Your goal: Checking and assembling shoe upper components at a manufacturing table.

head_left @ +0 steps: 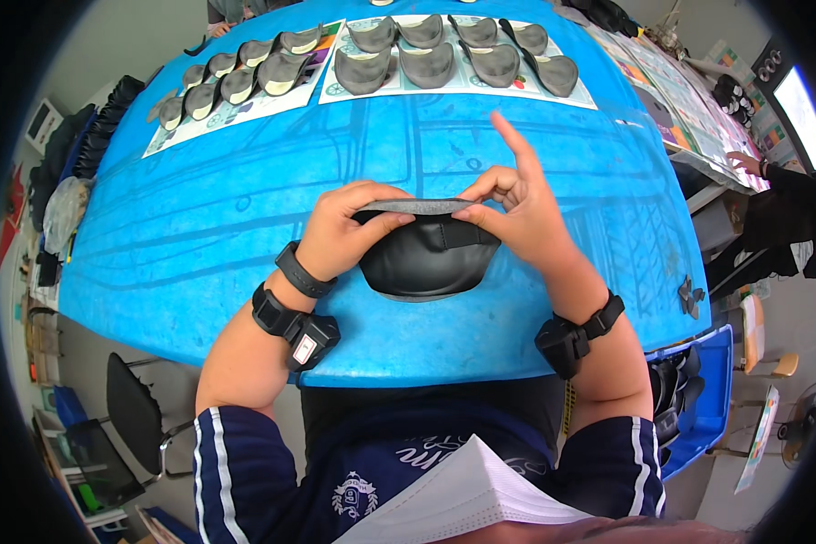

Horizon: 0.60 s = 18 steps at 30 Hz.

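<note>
Between my hands is a curved, cup-shaped black piece (424,261) that looks like leather, with a grey strip along its upper edge and a seam near its right side. My left hand (343,227) is closed on the left end of the grey edge, thumb in front and fingers behind. At the right end, my right hand (524,210) pinches the same edge with its thumb and bent fingers, while the index finger points up and away. The piece's lower rim is close to the blue table; whether it touches cannot be told. Its back is hidden.
Several grey-black curved pieces (426,65) stand in rows on printed sheets (562,97) at the blue table's (245,195) far side. Small dark scraps (691,297) lie at the right edge. A blue crate (712,399) holds black pieces. Another person's hand (746,163) shows at right.
</note>
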Each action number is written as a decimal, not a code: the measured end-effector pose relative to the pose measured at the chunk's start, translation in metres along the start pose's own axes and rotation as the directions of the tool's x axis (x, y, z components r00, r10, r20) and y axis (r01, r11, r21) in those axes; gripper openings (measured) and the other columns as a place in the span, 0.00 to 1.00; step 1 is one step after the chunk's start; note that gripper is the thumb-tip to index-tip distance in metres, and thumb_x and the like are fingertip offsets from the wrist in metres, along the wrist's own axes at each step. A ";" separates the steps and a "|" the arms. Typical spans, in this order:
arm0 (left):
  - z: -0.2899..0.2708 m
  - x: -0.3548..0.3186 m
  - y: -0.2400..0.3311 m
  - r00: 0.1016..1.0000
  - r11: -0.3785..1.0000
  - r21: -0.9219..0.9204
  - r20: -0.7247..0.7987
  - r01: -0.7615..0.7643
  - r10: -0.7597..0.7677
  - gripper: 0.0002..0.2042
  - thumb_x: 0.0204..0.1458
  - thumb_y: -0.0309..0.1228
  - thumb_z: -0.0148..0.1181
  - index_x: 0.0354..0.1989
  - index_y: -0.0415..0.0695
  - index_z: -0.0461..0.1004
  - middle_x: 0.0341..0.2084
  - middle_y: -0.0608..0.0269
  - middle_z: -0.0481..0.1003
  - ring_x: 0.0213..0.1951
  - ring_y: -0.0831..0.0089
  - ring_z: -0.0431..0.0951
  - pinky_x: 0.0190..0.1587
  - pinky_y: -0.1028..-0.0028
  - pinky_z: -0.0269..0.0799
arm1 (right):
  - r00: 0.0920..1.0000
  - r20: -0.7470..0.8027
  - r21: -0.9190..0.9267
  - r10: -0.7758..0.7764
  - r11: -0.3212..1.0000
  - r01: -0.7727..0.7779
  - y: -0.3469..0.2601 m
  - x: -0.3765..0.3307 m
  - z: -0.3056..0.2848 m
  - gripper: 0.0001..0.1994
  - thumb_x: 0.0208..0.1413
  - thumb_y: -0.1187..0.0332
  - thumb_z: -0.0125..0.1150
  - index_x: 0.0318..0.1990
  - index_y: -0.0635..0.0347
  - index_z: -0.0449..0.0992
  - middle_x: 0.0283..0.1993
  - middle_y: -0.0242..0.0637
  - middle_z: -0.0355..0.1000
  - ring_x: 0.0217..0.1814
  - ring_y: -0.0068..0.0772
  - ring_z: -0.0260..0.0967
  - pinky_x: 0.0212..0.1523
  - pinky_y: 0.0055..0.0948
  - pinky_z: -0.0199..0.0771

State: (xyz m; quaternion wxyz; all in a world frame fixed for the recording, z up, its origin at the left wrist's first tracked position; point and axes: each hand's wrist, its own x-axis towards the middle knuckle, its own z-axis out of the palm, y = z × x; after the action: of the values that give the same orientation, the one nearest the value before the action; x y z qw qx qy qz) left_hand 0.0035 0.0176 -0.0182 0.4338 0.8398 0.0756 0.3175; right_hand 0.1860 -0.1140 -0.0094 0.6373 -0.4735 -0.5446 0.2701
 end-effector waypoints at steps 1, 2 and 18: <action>-0.001 -0.001 -0.001 1.000 1.000 0.004 -0.002 -0.001 0.001 0.08 0.44 0.23 0.61 0.34 0.39 0.76 0.29 0.59 0.76 0.32 0.73 0.75 0.36 0.78 0.68 | 1.000 0.003 0.002 -0.004 1.000 0.004 0.001 0.001 0.000 0.30 0.41 0.80 0.65 0.55 0.59 0.63 0.30 0.33 0.72 0.34 0.21 0.69 0.39 0.24 0.68; -0.001 -0.002 -0.001 1.000 1.000 0.000 -0.004 0.013 -0.013 0.08 0.44 0.24 0.61 0.34 0.39 0.76 0.29 0.59 0.76 0.32 0.73 0.75 0.35 0.77 0.68 | 0.999 0.051 -0.057 0.000 0.998 0.003 0.002 0.001 0.000 0.32 0.41 0.79 0.65 0.57 0.58 0.60 0.31 0.33 0.72 0.35 0.21 0.69 0.41 0.24 0.68; -0.004 0.003 0.004 0.998 0.998 0.056 -0.058 0.015 -0.012 0.08 0.44 0.24 0.61 0.34 0.37 0.75 0.30 0.59 0.76 0.34 0.73 0.75 0.38 0.78 0.68 | 0.998 0.067 -0.358 0.001 0.933 0.023 -0.006 0.004 -0.004 0.23 0.44 0.80 0.60 0.51 0.58 0.67 0.33 0.33 0.72 0.39 0.23 0.70 0.43 0.23 0.69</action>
State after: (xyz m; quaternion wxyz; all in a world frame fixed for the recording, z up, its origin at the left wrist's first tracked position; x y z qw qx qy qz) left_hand 0.0027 0.0185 -0.0122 0.4098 0.8417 0.1026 0.3364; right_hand 0.1897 -0.1138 -0.0019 0.5233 -0.5696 -0.6082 0.1782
